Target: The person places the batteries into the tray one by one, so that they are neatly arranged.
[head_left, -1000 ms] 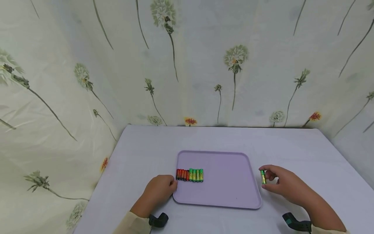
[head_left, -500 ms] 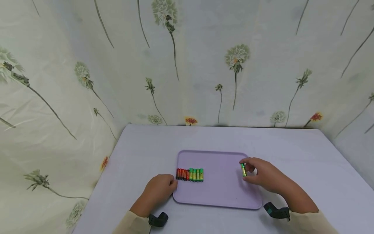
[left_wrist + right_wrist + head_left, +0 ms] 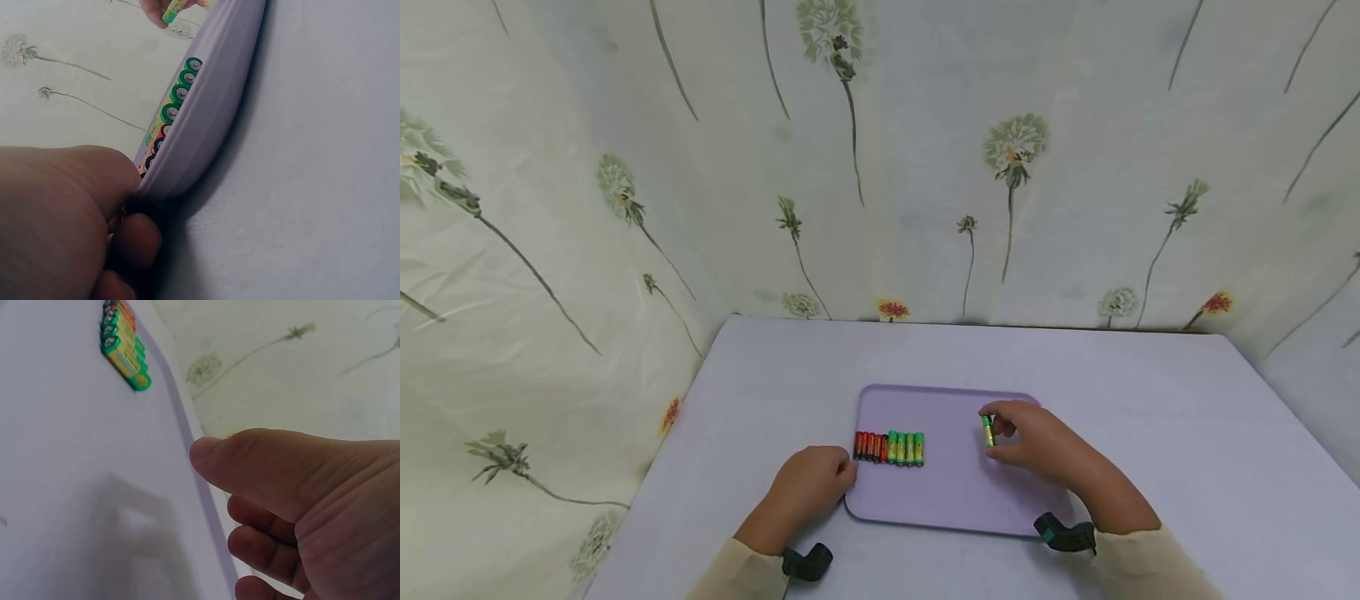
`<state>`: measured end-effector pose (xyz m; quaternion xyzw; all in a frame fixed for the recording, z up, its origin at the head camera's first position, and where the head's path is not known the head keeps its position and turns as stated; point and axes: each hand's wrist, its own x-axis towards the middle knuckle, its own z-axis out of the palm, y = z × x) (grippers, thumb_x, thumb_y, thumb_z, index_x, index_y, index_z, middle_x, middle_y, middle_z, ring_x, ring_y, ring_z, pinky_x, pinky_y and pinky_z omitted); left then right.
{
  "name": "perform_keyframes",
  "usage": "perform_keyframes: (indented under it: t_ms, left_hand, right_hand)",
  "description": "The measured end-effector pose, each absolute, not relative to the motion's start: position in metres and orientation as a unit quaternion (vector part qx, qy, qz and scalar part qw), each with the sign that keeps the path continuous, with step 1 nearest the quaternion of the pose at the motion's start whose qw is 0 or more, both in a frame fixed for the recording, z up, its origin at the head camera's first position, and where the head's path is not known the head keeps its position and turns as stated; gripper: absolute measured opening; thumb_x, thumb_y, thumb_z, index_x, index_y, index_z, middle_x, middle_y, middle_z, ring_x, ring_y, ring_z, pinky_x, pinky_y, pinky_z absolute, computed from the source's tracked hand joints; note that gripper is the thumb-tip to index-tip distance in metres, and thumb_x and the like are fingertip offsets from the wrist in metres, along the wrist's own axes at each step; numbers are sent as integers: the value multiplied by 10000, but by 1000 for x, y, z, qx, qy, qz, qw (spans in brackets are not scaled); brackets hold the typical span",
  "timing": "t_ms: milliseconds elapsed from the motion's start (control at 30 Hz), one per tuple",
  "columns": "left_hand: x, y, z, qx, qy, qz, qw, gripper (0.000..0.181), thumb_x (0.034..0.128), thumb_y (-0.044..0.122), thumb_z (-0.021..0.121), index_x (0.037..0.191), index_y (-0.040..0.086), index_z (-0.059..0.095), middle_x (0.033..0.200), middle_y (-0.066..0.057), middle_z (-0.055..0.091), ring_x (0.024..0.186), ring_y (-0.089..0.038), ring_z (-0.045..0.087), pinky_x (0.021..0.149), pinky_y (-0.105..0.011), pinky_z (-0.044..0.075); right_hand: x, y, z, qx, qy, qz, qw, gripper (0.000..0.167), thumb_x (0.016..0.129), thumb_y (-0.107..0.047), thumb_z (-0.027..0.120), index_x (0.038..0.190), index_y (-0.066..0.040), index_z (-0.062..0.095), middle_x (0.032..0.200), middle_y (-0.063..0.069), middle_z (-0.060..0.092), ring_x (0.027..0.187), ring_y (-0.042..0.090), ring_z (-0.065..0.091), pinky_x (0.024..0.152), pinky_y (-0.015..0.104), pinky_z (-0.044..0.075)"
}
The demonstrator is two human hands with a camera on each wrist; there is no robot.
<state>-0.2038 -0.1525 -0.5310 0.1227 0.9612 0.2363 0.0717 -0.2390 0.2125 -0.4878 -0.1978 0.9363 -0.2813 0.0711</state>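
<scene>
My right hand pinches a green battery between thumb and fingers, held above the right part of a lilac tray. In the right wrist view the thumb hides that battery. My left hand grips the tray's left edge; the left wrist view has its thumb at the rim and curled fingers lower down. Just right of this hand, on the tray, several red-and-black batteries and several green batteries lie side by side in one row.
The tray lies on a table with a pale cloth. Behind and to the left hangs a floral curtain. Black wrist devices sit at both sleeves.
My right hand has carried the green battery leftward from beside the tray to over it. The left hand and the row of batteries have stayed in place.
</scene>
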Motion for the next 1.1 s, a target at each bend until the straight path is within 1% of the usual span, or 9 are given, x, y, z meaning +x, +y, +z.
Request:
perform_keyframes:
  t_ms: [133, 333, 567, 733, 833, 1100]
  left_hand:
    - [-204, -153, -530, 124, 963, 231, 68, 409, 1026, 346, 603, 659, 208, 485, 594, 71, 385, 564, -96, 386, 547, -293, 315]
    - [-205, -152, -530, 121, 963, 230, 69, 394, 1024, 335, 600, 668, 199, 499, 604, 59, 408, 575, -106, 405, 557, -296, 326]
    - [-206, -152, -533, 122, 964, 226, 71, 395, 1026, 345, 599, 671, 202, 502, 605, 62, 410, 581, -104, 410, 559, -301, 330]
    - [-206, -151, -532, 121, 963, 228, 71, 387, 1025, 342, 601, 675, 199, 518, 606, 61, 418, 586, -104, 415, 564, -301, 335]
    - [-206, -151, -532, 122, 963, 228, 70, 392, 1024, 343, 603, 671, 200, 510, 604, 64, 406, 583, -102, 407, 559, -299, 329]
    - [-205, -152, -533, 116, 964, 229, 71, 404, 1024, 355, 595, 658, 214, 496, 598, 75, 400, 575, -92, 403, 552, -298, 328]
  right_hand:
    - [-244, 198, -490, -205, 933, -285, 74, 499, 859, -171, 847, 1301, -36, 657, 1009, -60, 657, 976, 141, 601, 856, 369, 516]
    - [-248, 174, -492, -209, 929, -292, 89, 481, 858, -156, 837, 1295, -52, 663, 967, -56, 642, 925, 140, 580, 819, 357, 496]
    - [-251, 154, -496, -198, 929, -293, 105, 481, 861, -164, 850, 1299, -77, 670, 970, -65, 640, 919, 129, 570, 842, 366, 503]
    - [-253, 147, -503, -193, 932, -287, 110, 459, 861, -136, 836, 1286, -80, 672, 979, -48, 650, 922, 129, 576, 873, 398, 503]
    - [-253, 142, -507, -190, 934, -281, 115, 455, 849, -136, 847, 1267, -78, 677, 965, -40, 650, 906, 130, 575, 867, 408, 500]
    - [-249, 128, -513, -168, 948, -246, 114, 429, 827, -216, 884, 1209, -159, 699, 931, -91, 639, 877, 104, 562, 862, 483, 430]
